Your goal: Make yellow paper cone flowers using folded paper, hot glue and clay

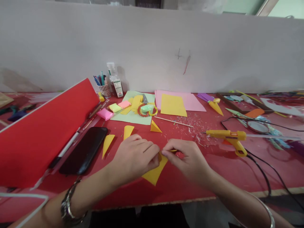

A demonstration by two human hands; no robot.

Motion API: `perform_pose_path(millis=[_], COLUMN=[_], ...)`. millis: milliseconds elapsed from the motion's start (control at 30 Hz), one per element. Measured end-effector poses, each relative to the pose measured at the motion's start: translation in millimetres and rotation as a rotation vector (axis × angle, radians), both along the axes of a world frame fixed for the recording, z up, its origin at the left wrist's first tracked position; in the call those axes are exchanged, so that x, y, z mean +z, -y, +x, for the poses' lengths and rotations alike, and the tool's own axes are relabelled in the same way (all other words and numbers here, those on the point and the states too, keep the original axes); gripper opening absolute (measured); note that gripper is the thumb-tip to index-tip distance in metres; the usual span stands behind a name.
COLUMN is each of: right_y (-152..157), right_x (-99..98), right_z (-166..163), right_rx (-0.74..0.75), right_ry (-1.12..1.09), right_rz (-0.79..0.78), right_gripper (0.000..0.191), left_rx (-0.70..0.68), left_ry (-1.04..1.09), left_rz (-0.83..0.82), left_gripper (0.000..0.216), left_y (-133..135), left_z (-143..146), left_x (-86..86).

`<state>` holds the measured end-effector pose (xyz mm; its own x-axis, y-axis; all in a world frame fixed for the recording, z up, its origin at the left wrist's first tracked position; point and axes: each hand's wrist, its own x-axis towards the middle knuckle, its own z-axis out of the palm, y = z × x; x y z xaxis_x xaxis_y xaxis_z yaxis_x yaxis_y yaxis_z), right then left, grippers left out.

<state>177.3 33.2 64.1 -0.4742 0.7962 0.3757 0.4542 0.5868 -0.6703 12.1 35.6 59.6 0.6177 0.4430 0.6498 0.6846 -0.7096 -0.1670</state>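
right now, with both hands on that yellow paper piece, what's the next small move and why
Probably curl the pinched edge into a cone: left hand and right hand both pinch the yellow paper piece at its top, and a yellow cone lies just beyond.

One held yellow paper piece, one glue gun, one phone

A red bench carries a black phone lower left, yellow glue gun right, and pink paper above centre.

Metal wristwatch left — silver bangle right
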Motion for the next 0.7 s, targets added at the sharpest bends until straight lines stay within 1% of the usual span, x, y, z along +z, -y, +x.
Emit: perform_pose_path(millis=[67,167,267,333,433,467,500,533,600,633,700], right_y=[-0.8,-2.1,-4.1,-5.4,-6.2,-6.2,-6.1,-6.2,-6.9,-7.7,-9.8], right_x=[-0.1,0.4,3.1,4.9,5.5,5.1,4.4,3.6,2.0,1.4,0.5], right_z=[-1.5,2.1,13.7,23.7,34.4,35.4,34.9,32.9,26.4,22.8,16.4], right_rx=[-0.002,-0.032,-0.083,-0.141,-0.227,-0.232,-0.22,-0.194,-0.126,-0.095,-0.066], right_ry=[-0.013,-0.044,-0.075,-0.09,-0.11,-0.106,-0.099,-0.09,-0.076,-0.065,-0.006], right_rz=[-0.048,-0.111,-0.137,-0.132,-0.131,-0.138,-0.146,-0.152,-0.152,-0.142,-0.06], right_gripper=[0.018,0.019,0.021,0.022,0.021,0.021,0.021,0.021,0.02,0.02,0.019], left_rx=[0.001,0.019,0.074,0.125,0.301,0.38,0.411,0.396,0.234,0.151,0.075], left_ry=[-0.007,-0.03,-0.092,-0.17,-0.162,-0.105,-0.04,0.05,0.106,0.056,-0.056], left_rz=[0.039,0.035,0.014,-0.019,-0.071,-0.123,-0.228,-0.336,-0.517,-0.607,-0.748], left_gripper=[0.025,0.026,0.027,0.028,0.029,0.031,0.031,0.031,0.031,0.03,0.03], left_y=[0.0,0.1,-2.8,-6.5,-11.5,-12.2,-12.3,-11.9,-10.0,-8.9,-7.0], left_z=[-2.5,-10.7,-27.9,-43.8,-64.2,-67.3,-67.9,-66.0,-56.1,-49.5,-36.5], left_x=[0.2,-0.4,-3.4,-5.9,-5.7,-3.8,-1.2,2.0,8.4,10.7,12.5])
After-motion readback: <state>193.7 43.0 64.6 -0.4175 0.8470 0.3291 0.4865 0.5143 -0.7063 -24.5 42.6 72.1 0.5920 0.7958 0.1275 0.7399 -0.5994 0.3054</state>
